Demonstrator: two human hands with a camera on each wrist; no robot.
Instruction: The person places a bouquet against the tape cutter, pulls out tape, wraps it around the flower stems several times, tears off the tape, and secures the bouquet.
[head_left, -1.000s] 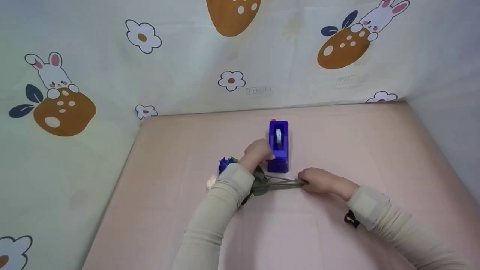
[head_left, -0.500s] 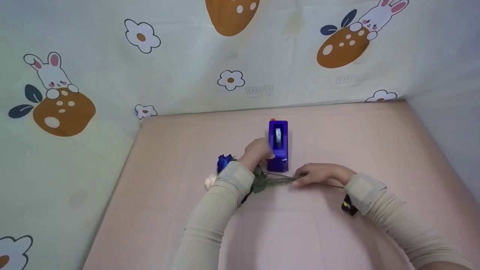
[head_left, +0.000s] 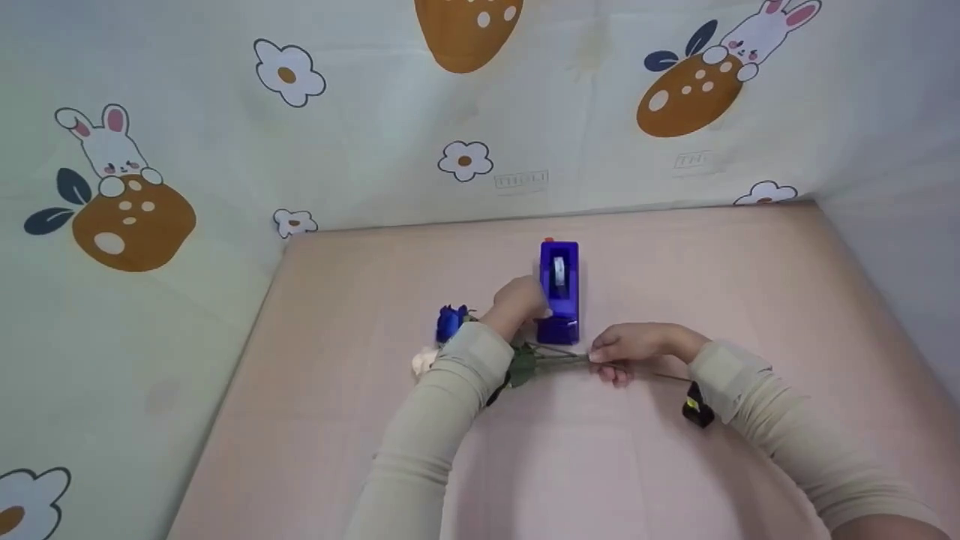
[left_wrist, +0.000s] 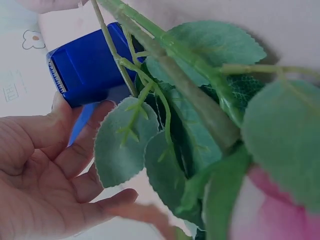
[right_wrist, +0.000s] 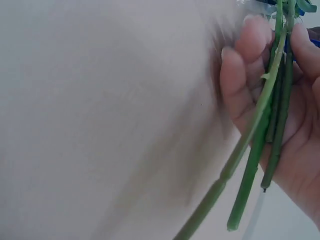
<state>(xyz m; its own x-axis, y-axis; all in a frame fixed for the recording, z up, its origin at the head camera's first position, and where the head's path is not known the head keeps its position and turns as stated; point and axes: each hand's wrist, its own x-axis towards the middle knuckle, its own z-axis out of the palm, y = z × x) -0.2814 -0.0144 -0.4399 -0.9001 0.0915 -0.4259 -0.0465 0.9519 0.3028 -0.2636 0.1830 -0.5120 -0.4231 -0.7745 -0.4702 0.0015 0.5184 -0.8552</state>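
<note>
A blue tape dispenser (head_left: 559, 292) holding a tape roll stands near the middle of the table. My left hand (head_left: 519, 304) grips its left side near the front, thumb and fingers against the body in the left wrist view. Several artificial flowers lie under the left forearm: a blue rose (head_left: 451, 324), a pale flower (head_left: 423, 362), and a pink bloom (left_wrist: 280, 215) close to the left wrist camera. Their green stems (right_wrist: 257, 145) run to the right and cross the palm of my right hand (head_left: 637, 343), which holds them between thumb and fingers. One stem extends well past that hand.
A small black-and-yellow object (head_left: 697, 405) lies beside the right sleeve (head_left: 727, 375). The pinkish tabletop (head_left: 562, 465) meets a patterned wall covering (head_left: 375, 150) at the back. Green leaves (head_left: 523, 366) spread in front of the left wrist.
My right hand has shifted slightly left and away along the stems and turned, with its lower fingers now showing. The long stem behind it has come into view. The left hand stays at the dispenser.
</note>
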